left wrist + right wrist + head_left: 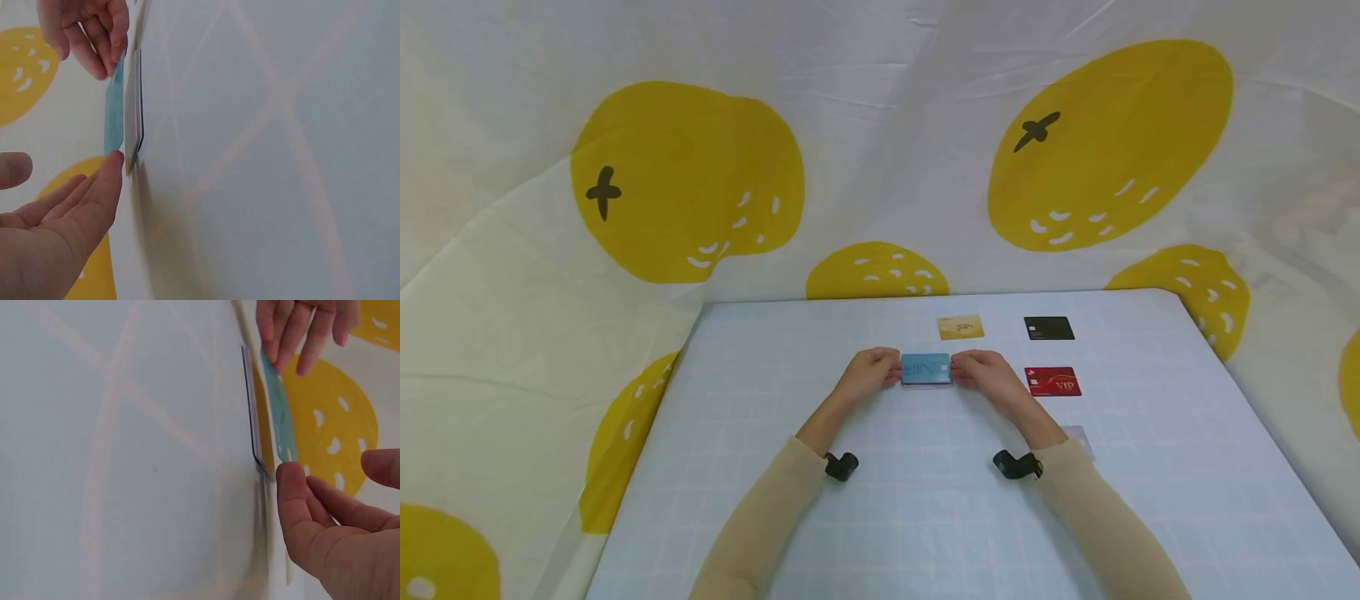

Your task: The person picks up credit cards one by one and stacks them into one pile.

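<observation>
My left hand point(868, 374) and right hand point(990, 378), fingers extended, support the blue chip card point(925, 367) between them, just above the card stack point(135, 119); likely light, stiff and slick, it is best held by its short edges.

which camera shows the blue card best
The head view: there the blue card shows its printed face most squarely. Both wrist views show it strongly slanted, the print hard to read, above a card stack, with fingers at its ends.
</observation>
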A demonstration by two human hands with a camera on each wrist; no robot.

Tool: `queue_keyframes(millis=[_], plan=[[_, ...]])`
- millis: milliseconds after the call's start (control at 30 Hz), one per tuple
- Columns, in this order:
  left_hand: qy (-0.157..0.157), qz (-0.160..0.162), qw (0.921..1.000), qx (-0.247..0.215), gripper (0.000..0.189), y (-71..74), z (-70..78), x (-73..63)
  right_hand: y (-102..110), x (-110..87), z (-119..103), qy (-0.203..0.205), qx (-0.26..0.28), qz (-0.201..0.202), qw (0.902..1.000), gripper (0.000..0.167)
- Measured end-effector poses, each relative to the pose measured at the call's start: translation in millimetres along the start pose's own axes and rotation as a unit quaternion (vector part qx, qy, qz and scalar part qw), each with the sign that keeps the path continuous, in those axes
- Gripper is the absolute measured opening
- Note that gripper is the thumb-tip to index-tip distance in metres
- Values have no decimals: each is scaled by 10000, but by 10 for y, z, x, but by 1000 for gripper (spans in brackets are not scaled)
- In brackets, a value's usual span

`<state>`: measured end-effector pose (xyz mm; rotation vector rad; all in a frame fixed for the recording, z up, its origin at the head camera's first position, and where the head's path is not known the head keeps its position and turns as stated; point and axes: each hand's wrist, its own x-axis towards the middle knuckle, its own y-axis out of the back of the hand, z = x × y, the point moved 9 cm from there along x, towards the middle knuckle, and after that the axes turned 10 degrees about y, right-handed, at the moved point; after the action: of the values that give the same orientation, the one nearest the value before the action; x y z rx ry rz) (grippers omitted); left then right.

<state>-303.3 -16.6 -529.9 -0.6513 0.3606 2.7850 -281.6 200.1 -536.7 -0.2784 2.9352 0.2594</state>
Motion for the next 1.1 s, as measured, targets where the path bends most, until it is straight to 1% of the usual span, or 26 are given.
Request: queue_keyframes(millis=[200, 500, 733, 967, 1100], plan=[[34, -12, 10000, 38, 36, -13, -15, -21, -15, -15, 2, 64, 70, -13, 10000, 44], [-34, 49, 9997, 216, 37, -27, -34, -7, -34, -32, 5, 103, 38, -38, 9999, 44], [-123, 70, 9994, 309, 38, -26, -17, -24, -47, -11, -5, 140, -111, -46, 9998, 42], [-194, 127, 9984, 513, 38, -25, 10, -52, -64, -24, -22, 117, -354, -49, 9993, 43], [-167, 153, 9981, 580, 38, -29, -9, -31, -59, -50, -16, 51, -506, -43, 9987, 44]])
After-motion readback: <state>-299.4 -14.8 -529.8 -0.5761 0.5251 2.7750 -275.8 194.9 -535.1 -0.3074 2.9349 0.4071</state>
